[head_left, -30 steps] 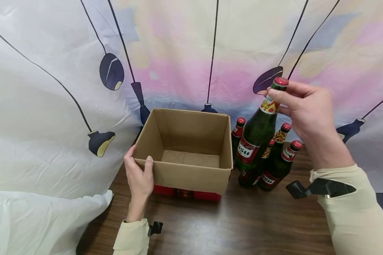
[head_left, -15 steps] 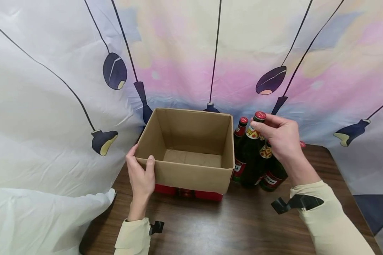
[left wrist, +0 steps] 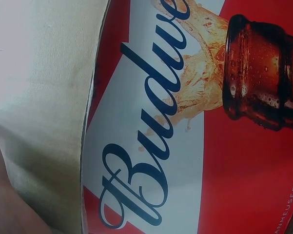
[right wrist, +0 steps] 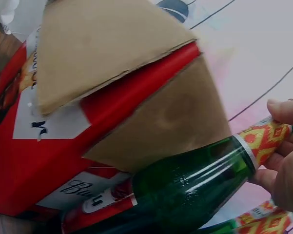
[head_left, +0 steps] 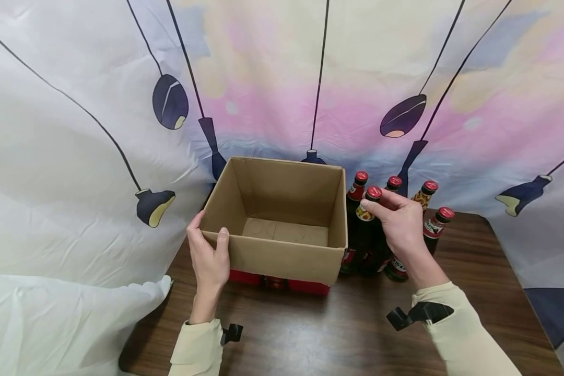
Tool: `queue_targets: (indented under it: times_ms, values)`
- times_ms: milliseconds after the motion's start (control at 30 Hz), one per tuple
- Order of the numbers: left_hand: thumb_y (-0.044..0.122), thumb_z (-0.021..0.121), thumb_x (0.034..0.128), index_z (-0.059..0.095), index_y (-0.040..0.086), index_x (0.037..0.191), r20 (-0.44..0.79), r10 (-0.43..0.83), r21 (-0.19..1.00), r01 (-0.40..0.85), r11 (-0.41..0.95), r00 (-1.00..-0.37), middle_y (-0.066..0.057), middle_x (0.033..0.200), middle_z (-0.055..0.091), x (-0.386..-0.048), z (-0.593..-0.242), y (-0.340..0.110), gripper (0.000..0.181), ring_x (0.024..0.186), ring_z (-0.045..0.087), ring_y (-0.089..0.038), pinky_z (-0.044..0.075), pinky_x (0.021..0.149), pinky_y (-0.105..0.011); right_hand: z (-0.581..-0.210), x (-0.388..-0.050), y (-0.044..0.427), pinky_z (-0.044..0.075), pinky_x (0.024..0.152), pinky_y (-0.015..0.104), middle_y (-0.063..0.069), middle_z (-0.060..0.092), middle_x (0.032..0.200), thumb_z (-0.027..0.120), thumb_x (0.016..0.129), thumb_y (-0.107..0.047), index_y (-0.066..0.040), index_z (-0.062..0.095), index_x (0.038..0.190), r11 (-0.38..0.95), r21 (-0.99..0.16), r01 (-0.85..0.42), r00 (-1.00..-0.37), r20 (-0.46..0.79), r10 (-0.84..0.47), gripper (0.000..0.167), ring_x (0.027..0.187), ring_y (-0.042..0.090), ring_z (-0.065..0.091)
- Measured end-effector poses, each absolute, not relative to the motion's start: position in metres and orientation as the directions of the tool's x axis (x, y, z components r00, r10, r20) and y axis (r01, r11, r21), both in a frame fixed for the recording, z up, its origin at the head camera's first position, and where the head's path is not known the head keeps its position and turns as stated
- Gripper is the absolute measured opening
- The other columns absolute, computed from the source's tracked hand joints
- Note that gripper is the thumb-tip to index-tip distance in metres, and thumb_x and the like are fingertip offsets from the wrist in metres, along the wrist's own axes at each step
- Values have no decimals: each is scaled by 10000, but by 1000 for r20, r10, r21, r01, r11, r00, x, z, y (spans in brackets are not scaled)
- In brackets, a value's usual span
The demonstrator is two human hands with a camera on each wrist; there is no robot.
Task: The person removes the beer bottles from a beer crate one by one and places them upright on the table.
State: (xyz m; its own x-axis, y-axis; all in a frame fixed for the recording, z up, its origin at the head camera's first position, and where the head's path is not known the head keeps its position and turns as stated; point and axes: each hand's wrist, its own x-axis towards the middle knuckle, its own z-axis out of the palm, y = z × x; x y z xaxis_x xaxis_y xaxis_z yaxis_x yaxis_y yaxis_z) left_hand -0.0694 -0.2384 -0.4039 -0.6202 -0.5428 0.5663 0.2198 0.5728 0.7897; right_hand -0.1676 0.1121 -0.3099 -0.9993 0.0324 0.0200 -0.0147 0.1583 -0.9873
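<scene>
At the front left corner of a cardboard box [head_left: 282, 261], my left hand [head_left: 209, 263] grips the rim, thumb at the front flap. The box stands with its top open and the flaps folded outward; its red printed side [left wrist: 244, 180] fills much of the left wrist view. To the right of the box, my right hand [head_left: 401, 222] pinches the neck of a green beer bottle [right wrist: 190, 180] just below its red cap. That bottle is upright close to the box's right side, its base hidden from me. Several similar beer bottles [head_left: 434, 227] stand behind and beside it.
The box and bottles are on a dark wood table [head_left: 291, 334]. A patterned cloth [head_left: 272, 68] hangs behind the table, and white fabric [head_left: 75, 318] bulges over its left edge.
My right hand has lowered the raised, tilted bottle and moved left with it, so it is now upright among the others beside the box. My left hand keeps its grip on the box.
</scene>
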Motion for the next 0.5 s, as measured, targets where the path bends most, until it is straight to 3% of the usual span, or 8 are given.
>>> queue_targets:
  times_ms: [300,500]
  values:
    - [205,581,956,403,2,1525,558,-548,795,212,568,-623,-245,1531,475,-69,-402,-238,630,1386,480,-383,344,1141,-559,-330,-164,98,540,743,169,-258,709,862,852,896,-198,-52,774,1260,156,-984,-81,-987,101,129,400,909,-1,653]
    - [191,586,959,410,1,1521,561,-548,793,213,570,-621,-243,1533,477,-68,-402,-237,619,1400,475,-377,339,1152,-545,-341,-164,94,546,750,141,-246,716,886,859,887,-191,-64,780,1257,157,-984,-81,-980,107,166,399,906,-38,673]
